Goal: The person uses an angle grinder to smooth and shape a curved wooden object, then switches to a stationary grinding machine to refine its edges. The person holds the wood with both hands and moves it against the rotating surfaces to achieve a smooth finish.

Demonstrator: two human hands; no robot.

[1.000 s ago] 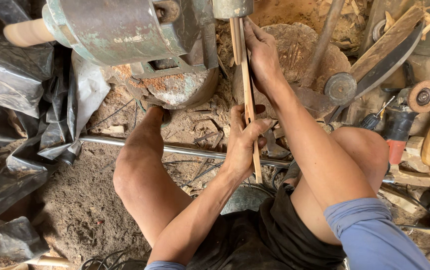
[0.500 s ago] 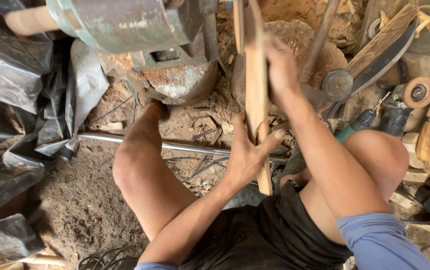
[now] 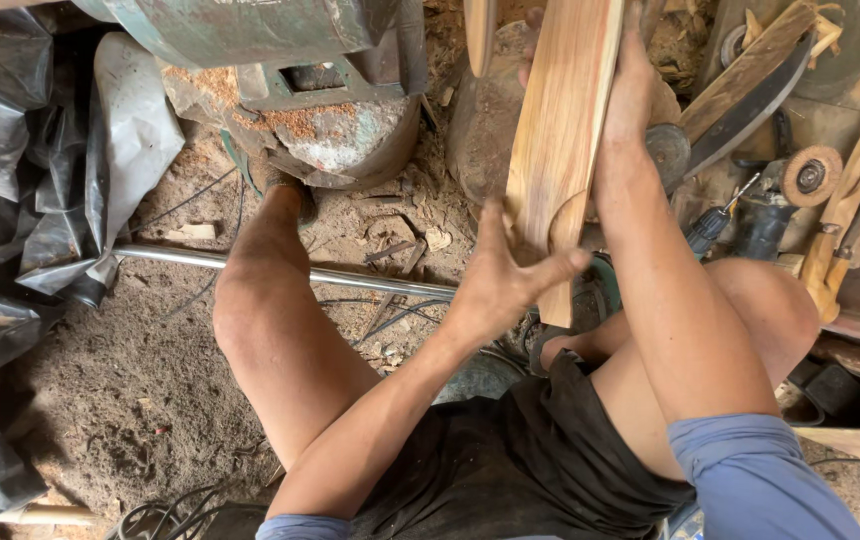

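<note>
Plank (image 3: 560,130) of pale streaked wood held tilted above sawdust floor (image 3: 130,390), left hand (image 3: 505,275) gripping lower end with fingers closed round it, right hand (image 3: 630,85) clasping upper edge, green machine (image 3: 280,70) just beside, metal pipe (image 3: 350,277) under the knees

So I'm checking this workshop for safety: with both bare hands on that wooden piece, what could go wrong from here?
1. Splinters: the left hand and right hand grip the wooden slat ungloved.
2. Bare legs sit close to the sawdust-covered green machine and the power drill; a slip could bring contact.
3. The cables and metal pipe on the dirt floor might snag a foot.
</note>
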